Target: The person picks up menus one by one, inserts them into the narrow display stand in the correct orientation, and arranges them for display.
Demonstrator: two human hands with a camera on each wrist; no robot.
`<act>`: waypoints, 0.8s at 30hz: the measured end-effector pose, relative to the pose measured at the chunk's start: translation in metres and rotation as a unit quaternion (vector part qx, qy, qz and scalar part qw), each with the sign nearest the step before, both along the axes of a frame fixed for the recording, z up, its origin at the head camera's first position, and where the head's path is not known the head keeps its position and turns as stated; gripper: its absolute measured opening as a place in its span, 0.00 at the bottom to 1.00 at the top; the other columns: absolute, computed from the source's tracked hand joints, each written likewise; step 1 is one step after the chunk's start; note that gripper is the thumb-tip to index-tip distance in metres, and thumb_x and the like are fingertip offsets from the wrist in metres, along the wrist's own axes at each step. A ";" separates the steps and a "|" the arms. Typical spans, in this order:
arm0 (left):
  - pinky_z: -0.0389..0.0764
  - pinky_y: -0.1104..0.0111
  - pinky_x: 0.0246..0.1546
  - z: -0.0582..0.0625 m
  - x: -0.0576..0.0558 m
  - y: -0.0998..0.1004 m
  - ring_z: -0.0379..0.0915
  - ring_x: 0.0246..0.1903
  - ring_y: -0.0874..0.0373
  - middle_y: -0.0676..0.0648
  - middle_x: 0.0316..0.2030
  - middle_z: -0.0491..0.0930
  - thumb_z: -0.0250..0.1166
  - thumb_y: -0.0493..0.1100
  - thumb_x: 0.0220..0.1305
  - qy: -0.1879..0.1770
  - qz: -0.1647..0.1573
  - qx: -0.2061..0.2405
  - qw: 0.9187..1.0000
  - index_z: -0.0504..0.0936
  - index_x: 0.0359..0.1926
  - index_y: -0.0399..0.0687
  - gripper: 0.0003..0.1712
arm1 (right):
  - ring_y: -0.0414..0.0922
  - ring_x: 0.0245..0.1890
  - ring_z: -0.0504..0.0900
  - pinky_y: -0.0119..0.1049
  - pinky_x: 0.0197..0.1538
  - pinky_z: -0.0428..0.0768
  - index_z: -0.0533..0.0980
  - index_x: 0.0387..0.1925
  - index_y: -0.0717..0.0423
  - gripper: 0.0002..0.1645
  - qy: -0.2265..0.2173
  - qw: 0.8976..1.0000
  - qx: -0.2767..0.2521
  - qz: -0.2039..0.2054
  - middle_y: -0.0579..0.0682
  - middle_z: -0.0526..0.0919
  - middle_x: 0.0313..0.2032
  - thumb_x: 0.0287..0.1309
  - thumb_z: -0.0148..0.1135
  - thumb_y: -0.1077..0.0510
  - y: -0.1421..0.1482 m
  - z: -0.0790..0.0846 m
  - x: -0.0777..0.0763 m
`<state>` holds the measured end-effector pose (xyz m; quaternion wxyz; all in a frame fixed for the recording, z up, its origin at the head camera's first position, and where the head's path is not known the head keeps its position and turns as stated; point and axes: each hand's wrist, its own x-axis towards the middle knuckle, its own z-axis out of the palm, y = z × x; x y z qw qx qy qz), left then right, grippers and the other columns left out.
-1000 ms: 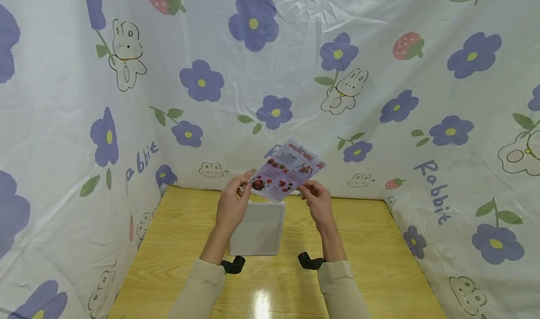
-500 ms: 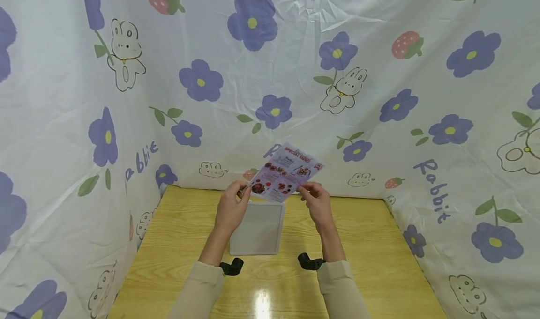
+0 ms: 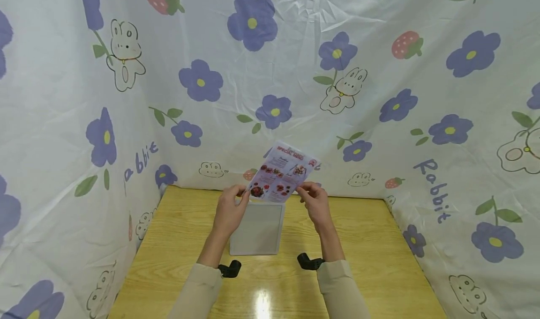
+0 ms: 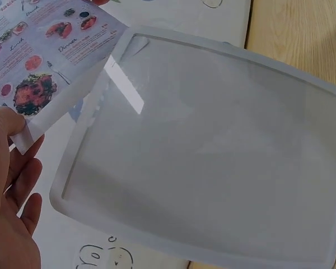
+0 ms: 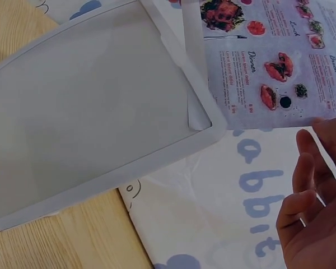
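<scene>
A printed menu sheet headed "Special Menu" is held up, tilted, between my two hands. My left hand pinches its lower left corner between thumb and fingers. At the lower right edge, my right hand pinches the paper with thumb and forefinger, the other fingers loosely bent. Just below is a grey panel in a white rounded frame. The menu's bottom edge meets the frame's top end, overlapping it in the right wrist view. There, a clear film corner curls up inside the rim.
A yellow wood-grain table lies under the arms. White cloth printed with purple flowers, rabbits and strawberries walls in the back and both sides. Each wrist carries a black camera mount.
The menu sheet has swung a little to the left and turned more upright, with its lower edge nearer the frame's top. Both hands keep their pinch, and the frame stays put.
</scene>
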<state>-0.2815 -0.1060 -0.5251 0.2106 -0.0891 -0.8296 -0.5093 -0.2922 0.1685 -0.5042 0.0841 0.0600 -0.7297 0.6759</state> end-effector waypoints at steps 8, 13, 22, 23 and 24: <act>0.71 0.48 0.59 -0.004 -0.001 -0.002 0.77 0.48 0.47 0.45 0.45 0.90 0.69 0.42 0.75 -0.014 0.006 -0.012 1.000 0.88 0.46 0.45 0.06 | 0.45 0.36 0.82 0.30 0.33 0.74 0.83 0.51 0.64 0.16 0.001 1.000 0.013 -0.004 0.51 0.85 0.43 0.76 0.66 0.53 -0.001 -0.001 -0.001; 0.72 0.48 0.60 -0.008 -0.003 -0.004 0.78 0.50 0.47 0.45 0.45 0.90 0.69 0.43 0.75 -0.024 0.003 -0.013 1.000 0.88 0.46 0.45 0.06 | 0.43 0.36 0.82 0.30 0.35 0.76 0.83 0.49 0.65 0.15 0.013 1.000 0.016 0.001 0.50 0.87 0.42 0.76 0.67 0.55 -0.002 -0.001 -0.002; 0.78 0.51 0.57 -0.011 -0.003 -0.010 0.79 0.51 0.48 0.44 0.47 0.89 0.68 0.41 0.75 -0.049 -0.004 -0.008 0.999 0.87 0.47 0.45 0.06 | 0.36 0.39 0.84 0.34 0.45 0.82 0.83 0.49 0.68 0.13 0.030 0.999 0.028 0.006 0.66 0.86 0.49 0.75 0.66 0.60 -0.009 0.003 -0.005; 0.78 0.51 0.56 -0.011 -0.003 -0.010 0.79 0.51 0.48 0.44 0.47 0.90 0.68 0.41 0.76 -0.049 -0.005 -0.009 0.999 0.87 0.47 0.45 0.06 | 0.37 0.40 0.84 0.35 0.46 0.82 0.83 0.49 0.68 0.12 0.027 0.999 0.030 0.006 0.67 0.85 0.49 0.75 0.66 0.60 -0.010 0.003 -0.005; 0.78 0.51 0.56 -0.012 -0.003 -0.010 0.79 0.50 0.48 0.44 0.47 0.90 0.68 0.41 0.75 -0.048 -0.005 -0.012 0.999 0.87 0.47 0.45 0.05 | 0.37 0.40 0.84 0.36 0.47 0.83 0.83 0.49 0.67 0.12 0.026 0.999 0.032 0.006 0.68 0.85 0.50 0.75 0.66 0.60 -0.010 0.003 -0.005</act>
